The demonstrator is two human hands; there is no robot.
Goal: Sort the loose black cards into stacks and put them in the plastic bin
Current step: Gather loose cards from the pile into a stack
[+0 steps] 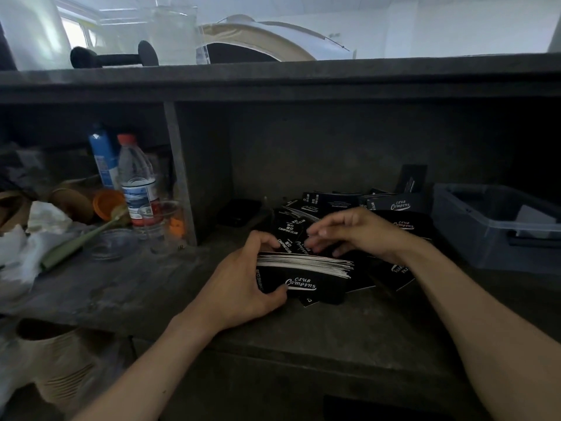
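A thick stack of black cards (315,284) is gripped at its left end by the left hand (243,284), with the fingers curled over the top edge. The cards are judged light, thin and slippery, best squeezed across both short ends. The right hand (361,232) is held loosely curled over the loose cards (400,205), just behind the stack. Whether a card is pinched cannot be told. The plastic bin (467,238) sits to the right.

Left grip (243,284), right grip (361,232) and forearms (485,314) bare
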